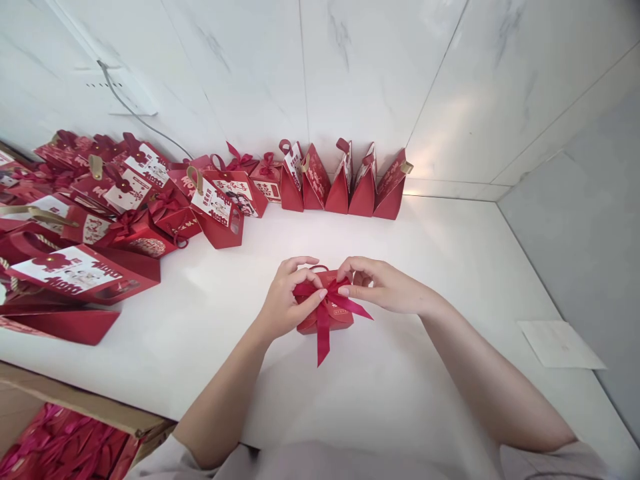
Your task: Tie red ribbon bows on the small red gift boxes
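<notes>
Worktop [425,267]: white, marble-walled corner; red boxes [345,180] lined up behind.
Box [325,320]: centred, near edge.
Hands: left [285,303], right [383,287], ribbon [327,307] pinched by both.
Risk: bow could be loosened if pulled unevenly.

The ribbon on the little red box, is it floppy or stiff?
Probably floppy: the ribbon has tails that drape down over the red box onto the table. It looks shiny, so it may slip between the fingertips.
</notes>
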